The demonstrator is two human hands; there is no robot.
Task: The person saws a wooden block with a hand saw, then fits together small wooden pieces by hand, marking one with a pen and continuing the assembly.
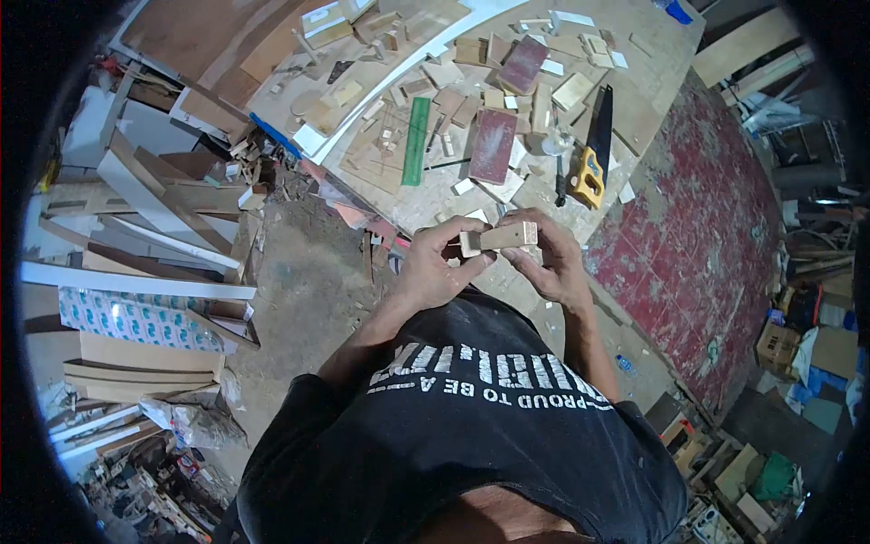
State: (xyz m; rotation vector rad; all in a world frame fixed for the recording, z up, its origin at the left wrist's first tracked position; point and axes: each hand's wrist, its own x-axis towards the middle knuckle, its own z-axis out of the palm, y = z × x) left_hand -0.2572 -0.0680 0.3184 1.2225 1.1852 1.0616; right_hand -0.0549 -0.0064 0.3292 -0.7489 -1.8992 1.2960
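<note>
- Here, the left hand [437,265] has its grip pinched on one end of a small wooden assembly [503,238].
- The right hand [551,260] grips the other end.
- That assembly sits on the body side of the yellow-handled handsaw [594,159], to its left.
- Left of the handsaw, on the bench [666,41], lie a green strip [415,140] and two dark-red rectangular blocks [492,145].

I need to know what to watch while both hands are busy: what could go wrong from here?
The left hand and right hand hold the wood piece by its ends, so a slip of the fingers might drop it.

The saw lies bare near the side edge of the table; a reach that way could catch its blade or knock it off.

If dropped, the piece might get lost among the scraps.
</note>
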